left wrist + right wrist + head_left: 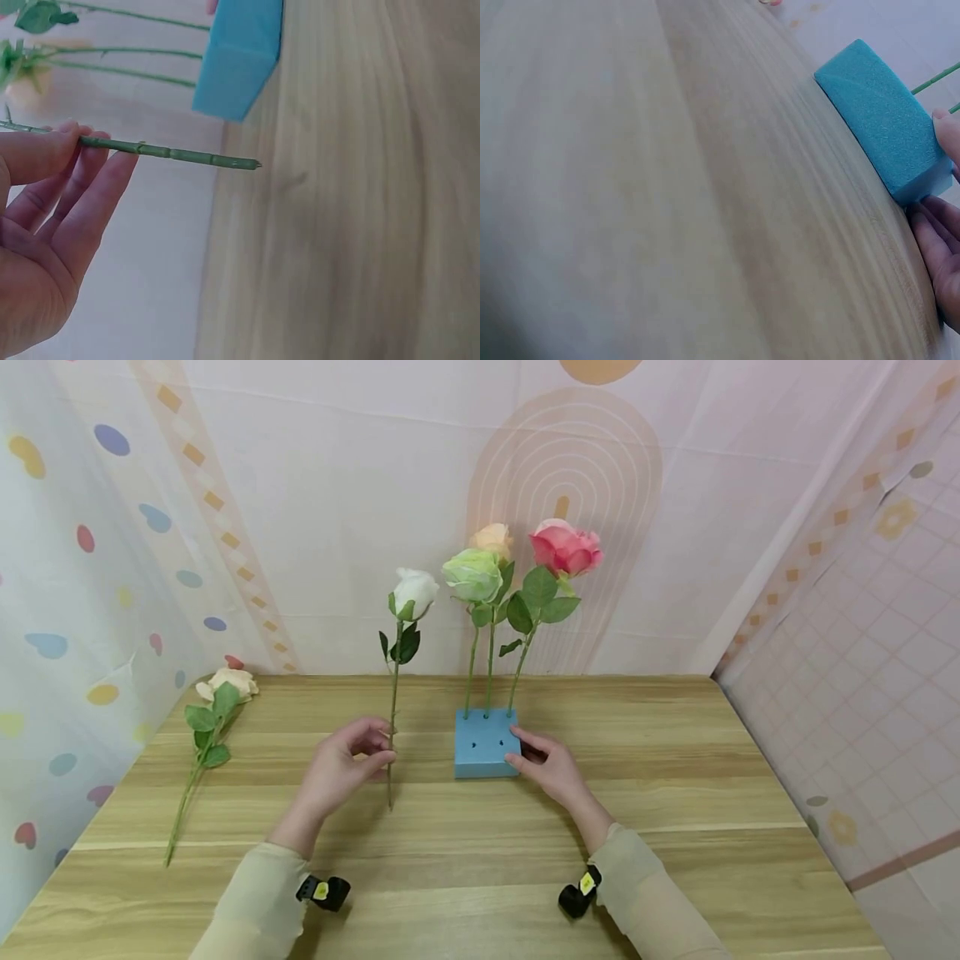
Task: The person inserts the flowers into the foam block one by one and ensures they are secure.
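My left hand [345, 764] pinches the stem of a white rose [415, 593] between thumb and fingertips and holds it upright, left of a blue foam block [487, 762]. In the left wrist view the lower end of the green stem [187, 155] sticks out past the fingers, apart from the block. My right hand [551, 766] grips the block's right side, thumb near the front corner. In the block's back row stand a green rose [474, 575], a peach rose [492, 539] and a pink rose [566, 548]. Two small holes show in its front part.
A cream rose [228, 683] with green leaves lies at the left of the wooden table [465, 877]. Behind the table hangs a patterned curtain [360, 485], with further cloth at both sides. A black wrist camera [324, 892] sits on each sleeve.
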Demonstrator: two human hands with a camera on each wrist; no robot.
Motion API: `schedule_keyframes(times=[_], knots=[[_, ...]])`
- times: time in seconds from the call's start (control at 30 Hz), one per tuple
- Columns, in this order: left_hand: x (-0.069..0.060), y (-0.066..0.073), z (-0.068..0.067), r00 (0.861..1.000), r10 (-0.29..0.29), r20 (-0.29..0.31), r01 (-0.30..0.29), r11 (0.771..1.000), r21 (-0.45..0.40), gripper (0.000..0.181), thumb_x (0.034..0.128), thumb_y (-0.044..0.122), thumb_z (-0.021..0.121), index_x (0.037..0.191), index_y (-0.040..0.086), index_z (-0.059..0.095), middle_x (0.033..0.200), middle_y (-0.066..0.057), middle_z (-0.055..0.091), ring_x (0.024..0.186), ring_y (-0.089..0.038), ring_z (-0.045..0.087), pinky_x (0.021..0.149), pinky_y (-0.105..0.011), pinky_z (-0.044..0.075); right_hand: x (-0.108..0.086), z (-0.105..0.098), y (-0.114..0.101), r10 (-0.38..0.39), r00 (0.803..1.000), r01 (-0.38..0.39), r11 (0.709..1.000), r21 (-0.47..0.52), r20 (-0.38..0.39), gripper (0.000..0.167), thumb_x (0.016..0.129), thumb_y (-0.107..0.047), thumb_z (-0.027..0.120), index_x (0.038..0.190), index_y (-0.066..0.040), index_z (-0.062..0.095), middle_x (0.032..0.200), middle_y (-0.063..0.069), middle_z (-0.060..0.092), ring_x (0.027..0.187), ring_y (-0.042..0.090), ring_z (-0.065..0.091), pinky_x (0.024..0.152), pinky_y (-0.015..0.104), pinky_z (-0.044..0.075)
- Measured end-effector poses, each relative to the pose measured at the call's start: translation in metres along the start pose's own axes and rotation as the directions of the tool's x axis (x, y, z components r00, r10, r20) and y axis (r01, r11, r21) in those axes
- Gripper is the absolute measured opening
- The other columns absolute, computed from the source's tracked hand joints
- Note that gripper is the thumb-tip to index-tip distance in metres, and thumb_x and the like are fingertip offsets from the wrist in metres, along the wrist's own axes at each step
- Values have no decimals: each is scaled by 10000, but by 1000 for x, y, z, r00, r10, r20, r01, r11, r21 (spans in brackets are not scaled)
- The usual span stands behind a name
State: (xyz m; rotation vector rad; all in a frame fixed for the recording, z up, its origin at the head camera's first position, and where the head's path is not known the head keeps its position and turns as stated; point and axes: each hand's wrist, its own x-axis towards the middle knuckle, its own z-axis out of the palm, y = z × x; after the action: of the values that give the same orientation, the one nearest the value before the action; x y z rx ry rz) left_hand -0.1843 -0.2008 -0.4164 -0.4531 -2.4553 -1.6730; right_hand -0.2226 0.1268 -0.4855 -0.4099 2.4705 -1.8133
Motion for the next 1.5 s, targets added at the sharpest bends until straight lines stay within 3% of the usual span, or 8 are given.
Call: schedule_keyframes(times=[0.5,0.77,1.1,1.27,1.5], knots=[[24,25,32,984,176,34,-178,983,52,309,822,-106,742,1097,-1,647,861,-115,688,765,-256,667,608,-281,579,1,0,0,4,1000,-4,1000,5,-5,503,917,-208,738,1390,-128,588,1389,158,541,1252,291,530,987,395,486],[36,34,48,980,188,58,-192,979,71,323,823,-103,743,1114,5,654,880,-94,691,793,-250,666,624,-295,581,1,0,-1,12,1000,-12,1000,-3,-3,501,923,-204,730,1396,-132,582,1396,151,534,1250,289,530,994,416,479],[50,47,68,959,273,77,-278,958,66,306,822,-100,744,1098,5,665,877,-96,701,807,-257,675,678,-409,576,2,1,-2,21,1000,-21,1000,-1,-16,490,915,-199,740,1379,-130,599,1383,149,545,1247,284,538,997,408,478],[60,52,80,955,286,82,-291,955,55,309,823,-95,744,1101,9,660,880,-95,699,815,-258,674,689,-411,561,3,0,-2,3,1000,-3,1000,15,-15,489,909,-174,744,1372,-102,601,1380,184,541,1248,313,536,1007,443,467],[70,56,94,954,290,80,-295,953,63,287,846,-65,739,1103,40,667,893,-78,697,824,-249,671,679,-422,569,3,0,-1,-20,1000,20,1000,-8,-15,467,920,-169,733,1366,-110,609,1353,157,565,1212,284,565,983,388,490]])
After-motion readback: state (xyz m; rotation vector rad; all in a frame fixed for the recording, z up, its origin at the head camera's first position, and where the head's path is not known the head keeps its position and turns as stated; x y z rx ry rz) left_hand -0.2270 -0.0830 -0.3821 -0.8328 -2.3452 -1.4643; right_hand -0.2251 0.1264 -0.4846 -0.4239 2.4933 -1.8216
